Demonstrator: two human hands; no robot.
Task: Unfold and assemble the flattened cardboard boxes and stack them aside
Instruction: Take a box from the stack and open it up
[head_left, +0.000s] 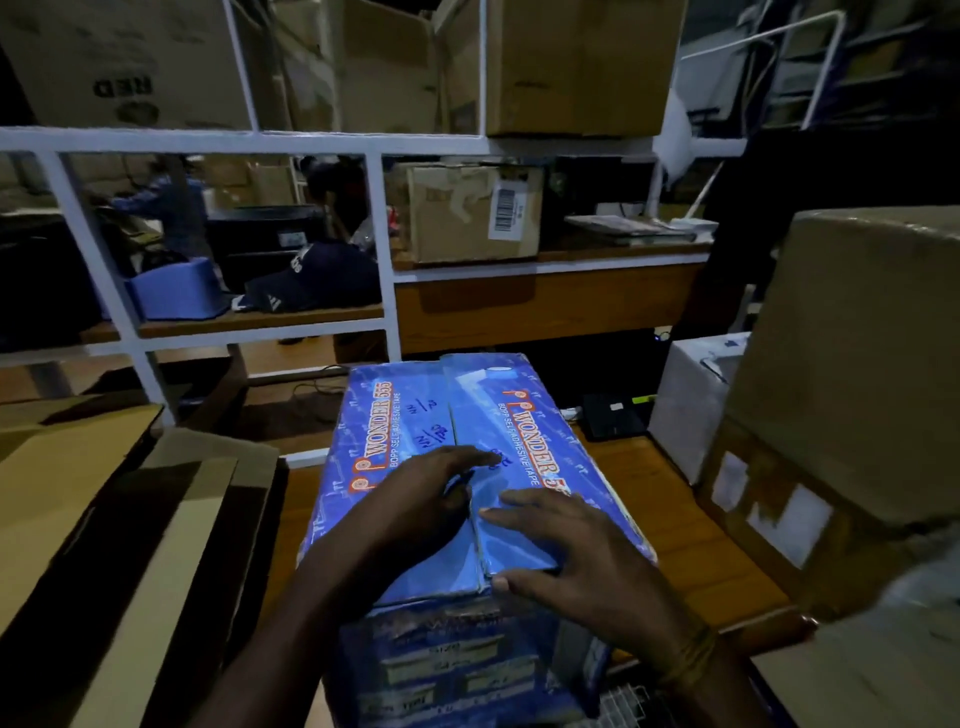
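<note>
1. Two hands lie flat on top of the blue box (457, 467), which stands assembled on the wooden counter (691, 525) in the middle of the view, its top flaps folded shut and meeting along a centre seam.
2. The left hand (415, 504) presses on the left flap, fingers stretched out and reaching across the seam; its grip is released, holding nothing.
3. The right hand (576, 556) presses on the right flap near the box's front edge, fingers spread and straight, the thumb at the front rim; its grip is likewise released.
4. The box top carries orange "WONDER 555" lettering and the line "BOPP SELF ADHESIVE TAPE".
5. Flattened brown cardboard sheets (104, 519) lie to the left of the box, overlapping one another.
6. A large brown carton (852, 374) stands to the right, with a white box (691, 400) just beside it.
7. Behind, a white shelf frame (249, 140) holds more brown cartons (472, 213).
</note>
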